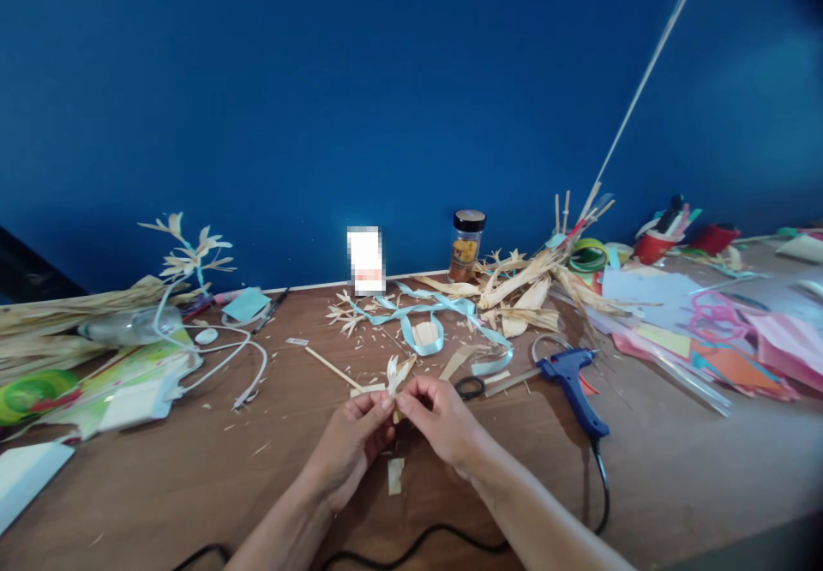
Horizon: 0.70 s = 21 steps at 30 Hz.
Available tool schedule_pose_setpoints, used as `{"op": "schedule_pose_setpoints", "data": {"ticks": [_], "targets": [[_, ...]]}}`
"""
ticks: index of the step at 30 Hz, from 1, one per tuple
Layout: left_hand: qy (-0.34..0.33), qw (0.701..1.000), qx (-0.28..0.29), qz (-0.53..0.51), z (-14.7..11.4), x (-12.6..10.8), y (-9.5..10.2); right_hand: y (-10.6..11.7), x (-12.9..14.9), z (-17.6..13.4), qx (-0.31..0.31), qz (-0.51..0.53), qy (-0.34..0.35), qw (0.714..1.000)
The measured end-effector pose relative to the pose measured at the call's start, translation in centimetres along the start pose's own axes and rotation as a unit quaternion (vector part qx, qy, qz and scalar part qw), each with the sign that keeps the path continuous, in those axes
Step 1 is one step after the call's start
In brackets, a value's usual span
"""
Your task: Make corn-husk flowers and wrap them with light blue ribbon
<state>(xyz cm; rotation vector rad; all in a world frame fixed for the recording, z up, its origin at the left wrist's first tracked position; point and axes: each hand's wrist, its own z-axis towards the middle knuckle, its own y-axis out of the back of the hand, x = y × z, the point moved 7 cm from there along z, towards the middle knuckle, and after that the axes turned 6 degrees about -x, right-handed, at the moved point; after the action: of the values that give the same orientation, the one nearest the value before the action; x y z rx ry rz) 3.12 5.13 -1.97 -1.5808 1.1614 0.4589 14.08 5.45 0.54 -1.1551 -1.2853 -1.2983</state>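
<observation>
Both my hands meet over the brown table, pinching a small flower of pale dried husk (397,372) whose pointed petals stick up above the fingers. My left hand (356,438) grips it low from the left, fingers curled. From the right, the thumb and forefinger of my right hand (443,417) press on its base; the lower end is mostly hidden. A thin wooden stick (333,368) lies beyond my left hand. Just past my right hand are black scissor handles (471,387). A husk scrap (396,476) lies on the table between my forearms.
A blue glue gun (574,382) lies on the right, its black cord running along the front. Light blue ribbon (424,307), husk bundles (524,297) and a black-lidded jar (466,245) stand behind. White cables (248,357) and a clear bottle (132,327) lie left; coloured paper (733,357) covers the right.
</observation>
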Motion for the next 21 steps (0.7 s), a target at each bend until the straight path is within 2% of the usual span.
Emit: {"op": "schedule_pose_setpoints", "data": {"ticks": [6,12,21], "targets": [[0.011,1.000,0.012,-0.017,0.13,0.38,-0.09,-0.46,0.06,-0.23,0.013,0.050,-0.018,0.999],[0.036,0.999,0.036,-0.011,0.21,0.69,-0.04,-0.87,0.41,-0.36,0.053,0.102,-0.045,0.992],[0.034,0.998,0.032,-0.029,0.00,0.43,-0.30,-0.89,0.48,-0.32,0.077,0.101,-0.038,0.991]]}}
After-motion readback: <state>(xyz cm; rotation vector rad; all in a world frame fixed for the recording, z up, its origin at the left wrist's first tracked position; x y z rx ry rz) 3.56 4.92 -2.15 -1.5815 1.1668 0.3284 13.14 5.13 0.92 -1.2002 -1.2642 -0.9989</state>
